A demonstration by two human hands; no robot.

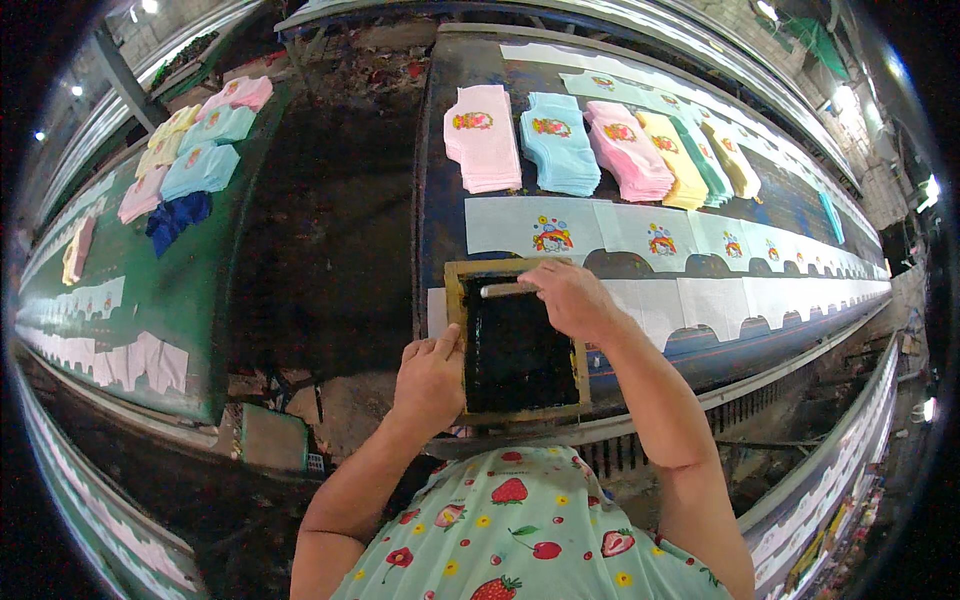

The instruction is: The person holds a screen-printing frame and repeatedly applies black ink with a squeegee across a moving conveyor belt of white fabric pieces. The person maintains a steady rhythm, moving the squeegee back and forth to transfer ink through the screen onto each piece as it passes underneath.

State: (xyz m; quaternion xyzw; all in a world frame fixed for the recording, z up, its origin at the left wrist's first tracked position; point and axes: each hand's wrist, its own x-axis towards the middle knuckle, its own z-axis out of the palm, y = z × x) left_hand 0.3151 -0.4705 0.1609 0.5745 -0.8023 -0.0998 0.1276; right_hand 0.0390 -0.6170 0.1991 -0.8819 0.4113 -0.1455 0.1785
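Observation:
A wooden-rimmed printing screen [528, 413] with a black inner area lies at the near left end of the long table, over the row of white cloth pieces [712, 302]. My left hand [432, 378] grips the screen's left side, fingers bent over the rim. At the screen's far edge, my right hand [574, 300] is closed around a squeegee [508, 289] with a pale, light-brown handle. The squeegee lies across the far part of the black area; its blade is hidden. Just beyond the screen runs a row of pale cloth pieces [507, 228] with colourful rainbow-like prints.
Folded stacks of pink cloth [484, 150], blue cloth [560, 160], yellow and green cloth stand farther back on the table. Across a dark aisle to the left, a green table [190, 310] bears more stacks and a dark blue cloth [178, 220]. A rail edges my table's near side.

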